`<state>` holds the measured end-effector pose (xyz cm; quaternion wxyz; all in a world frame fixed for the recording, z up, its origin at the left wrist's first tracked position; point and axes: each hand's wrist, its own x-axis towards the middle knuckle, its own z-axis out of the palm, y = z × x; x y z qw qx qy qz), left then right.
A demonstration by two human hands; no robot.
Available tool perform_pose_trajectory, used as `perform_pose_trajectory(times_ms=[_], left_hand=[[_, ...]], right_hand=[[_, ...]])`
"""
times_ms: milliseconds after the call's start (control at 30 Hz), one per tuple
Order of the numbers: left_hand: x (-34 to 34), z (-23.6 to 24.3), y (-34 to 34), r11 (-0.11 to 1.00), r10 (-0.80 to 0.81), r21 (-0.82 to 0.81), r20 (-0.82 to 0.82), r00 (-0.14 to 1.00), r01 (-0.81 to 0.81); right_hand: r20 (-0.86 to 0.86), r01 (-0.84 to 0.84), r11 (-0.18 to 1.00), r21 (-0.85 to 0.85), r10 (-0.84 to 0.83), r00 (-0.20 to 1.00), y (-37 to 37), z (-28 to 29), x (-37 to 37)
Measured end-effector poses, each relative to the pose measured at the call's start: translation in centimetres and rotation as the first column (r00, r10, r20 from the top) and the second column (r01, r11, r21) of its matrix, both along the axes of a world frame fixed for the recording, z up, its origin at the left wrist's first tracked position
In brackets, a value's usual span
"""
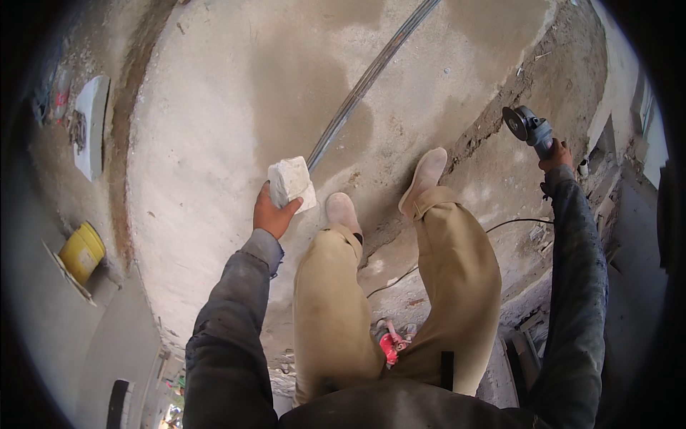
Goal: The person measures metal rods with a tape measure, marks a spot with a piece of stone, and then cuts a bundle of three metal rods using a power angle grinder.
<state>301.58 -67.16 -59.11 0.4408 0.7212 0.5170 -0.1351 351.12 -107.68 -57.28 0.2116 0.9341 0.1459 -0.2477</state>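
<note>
In my left hand [276, 210] is a rough whitish block [291, 182], gripped from below and held out in front of my left foot. My right hand [557, 157] is wrapped round the body of an angle grinder [536, 132], held well out to the right. The grinder's dark disc [515, 124] points away from me, apart from the block. Whether the disc is spinning I cannot tell. A black cable [520, 222] runs from near my right forearm, behind my right leg, to the ground between my legs.
Long thin metal bars [371, 75] lie across the dusty concrete floor [207, 107] ahead of my feet. At the left are a yellow bucket [82, 252] and a pale slab [91, 129]. Broken, soil-covered ground [493, 114] edges the right side. A red object [389, 344] lies between my legs.
</note>
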Motion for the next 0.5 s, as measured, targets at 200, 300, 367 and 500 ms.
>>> perform_pose_trajectory(times_ms=[200, 300, 367, 500], left_hand=[[-1.0, -0.4, -2.7, 0.946, -0.324, -0.008, -0.067, 0.944, 0.324], [-1.4, -2.2, -3.9, 0.858, -0.514, -0.068, -0.063, 0.856, 0.51], [-1.2, -5.0, -4.5, 0.809, -0.585, -0.084, -0.021, 0.811, 0.582], [0.2, -11.3, -6.1, 0.769, -0.631, -0.013, 0.144, 0.762, 0.639]], right_hand=[[-0.282, 0.215, 0.912, 0.35, -0.116, 0.952, -0.3, -8.9, -5.3], [-0.229, 0.119, 0.936, 0.331, -0.042, 0.973, -0.2, -14.6, -6.8], [-0.23, 0.062, 0.958, 0.278, 0.004, 0.973, -0.2, -17.0, -7.5], [-0.31, 0.089, 0.907, 0.412, 0.047, 0.95, -0.9, -20.6, -7.6]])
